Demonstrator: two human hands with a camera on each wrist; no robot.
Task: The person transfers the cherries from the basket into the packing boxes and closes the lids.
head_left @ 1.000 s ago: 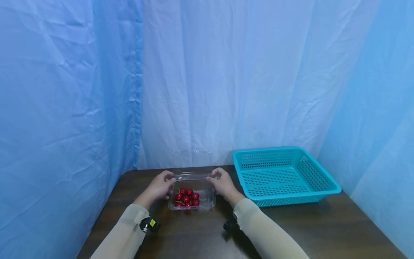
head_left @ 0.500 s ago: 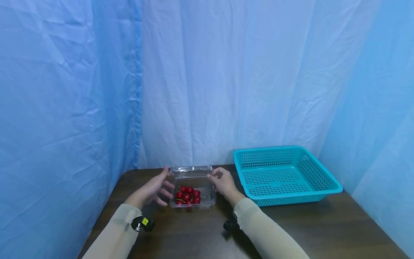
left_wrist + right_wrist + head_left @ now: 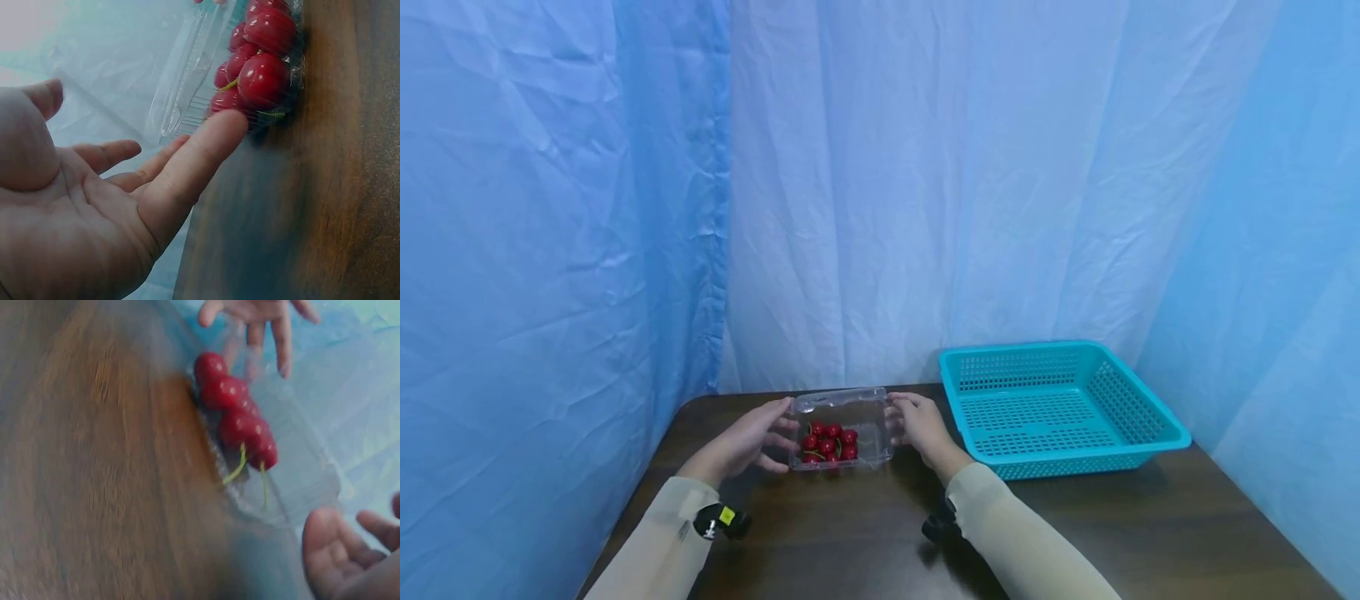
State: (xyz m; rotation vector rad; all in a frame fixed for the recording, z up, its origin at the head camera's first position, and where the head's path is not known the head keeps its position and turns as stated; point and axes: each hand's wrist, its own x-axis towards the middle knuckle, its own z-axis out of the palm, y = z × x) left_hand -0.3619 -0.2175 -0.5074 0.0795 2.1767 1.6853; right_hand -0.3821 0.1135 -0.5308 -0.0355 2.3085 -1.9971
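A clear plastic clamshell box sits on the dark wooden table, with several red cherries in its left part. Its transparent lid is at the far side, folded open away from the person. My left hand is at the box's left side, palm turned towards it and fingers spread; in the left wrist view the fingertips overlap the box's near corner. On the other side my right hand has its relaxed fingers right at the box's right wall. Green stems show on some cherries.
A turquoise perforated basket stands on the table to the right, close beside the right forearm. Blue-white curtains hang behind the table and along both sides. Each wrist carries a small black camera.
Both hands were at the lid's corners; the left let go first and spread out, then the right loosened. The lid's edge has come down, and the box has shifted slightly left and back.
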